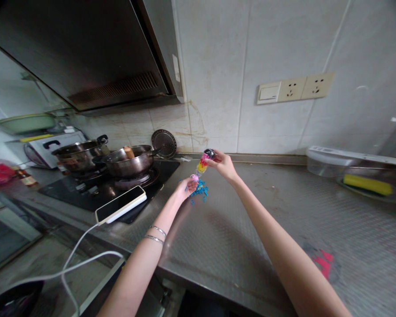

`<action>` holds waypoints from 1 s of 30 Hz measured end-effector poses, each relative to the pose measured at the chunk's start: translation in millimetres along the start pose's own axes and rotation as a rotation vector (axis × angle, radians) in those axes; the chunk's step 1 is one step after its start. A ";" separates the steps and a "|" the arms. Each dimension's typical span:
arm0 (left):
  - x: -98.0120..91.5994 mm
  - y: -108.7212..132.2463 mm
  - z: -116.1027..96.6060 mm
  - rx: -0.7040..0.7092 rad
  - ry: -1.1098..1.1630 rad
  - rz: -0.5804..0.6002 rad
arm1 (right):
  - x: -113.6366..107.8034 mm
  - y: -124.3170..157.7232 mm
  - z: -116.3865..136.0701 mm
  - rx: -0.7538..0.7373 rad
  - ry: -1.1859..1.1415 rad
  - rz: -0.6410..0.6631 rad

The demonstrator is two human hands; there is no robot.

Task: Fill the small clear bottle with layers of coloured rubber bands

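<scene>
My right hand (222,165) grips a small clear bottle (202,166) by its dark rounded end. The bottle is tilted, its narrow end pointing down and left, and pink, red and yellow contents show through it. Just below that narrow end, my left hand (186,188) is turned partly palm up with curled fingers. A small pink thing (194,178) is at its fingers; whether it is one piece or several I cannot tell. Small blue pieces (201,188) lie scattered on the metal counter (231,229) beside my left hand, some hidden behind it.
Left of my hands, a phone (120,204) with a white cable lies by the black stove (166,169). Two metal pots (132,165) stand on the burners beneath a range hood (119,88). At right are a clear container (323,163) and a yellow sponge-like block (368,185).
</scene>
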State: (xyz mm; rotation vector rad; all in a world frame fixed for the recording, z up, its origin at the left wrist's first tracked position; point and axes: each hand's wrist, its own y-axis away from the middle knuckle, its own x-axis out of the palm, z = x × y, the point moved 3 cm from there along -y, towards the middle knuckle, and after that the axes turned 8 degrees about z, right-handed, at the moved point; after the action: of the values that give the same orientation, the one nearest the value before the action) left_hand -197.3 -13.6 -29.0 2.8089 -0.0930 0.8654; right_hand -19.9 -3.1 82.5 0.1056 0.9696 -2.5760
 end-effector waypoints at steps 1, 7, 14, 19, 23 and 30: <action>-0.6 -0.2 -0.3 0.018 -0.009 -0.017 | 0.7 0.0 0.4 -0.003 0.002 0.008; 1.0 -1.2 1.3 0.036 -0.052 -0.015 | 6.4 -0.1 2.2 -0.020 0.018 0.037; 1.4 2.1 0.8 -0.019 -0.114 0.041 | 11.4 0.7 1.9 -0.002 0.048 0.018; 4.2 9.5 -8.0 -0.034 -0.152 0.051 | 13.1 0.4 3.1 -0.012 0.070 0.002; 9.3 16.2 -15.2 -0.014 -0.151 0.041 | 14.0 0.4 5.0 -0.022 0.069 0.000; 11.1 21.7 -19.5 0.027 -0.193 0.016 | 15.6 1.4 5.6 -0.027 0.079 0.009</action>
State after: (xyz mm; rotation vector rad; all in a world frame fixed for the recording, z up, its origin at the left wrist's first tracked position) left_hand -201.4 -30.8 -3.3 2.9144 -0.1334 0.6005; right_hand -33.5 -12.9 82.7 0.2049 1.0298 -2.5671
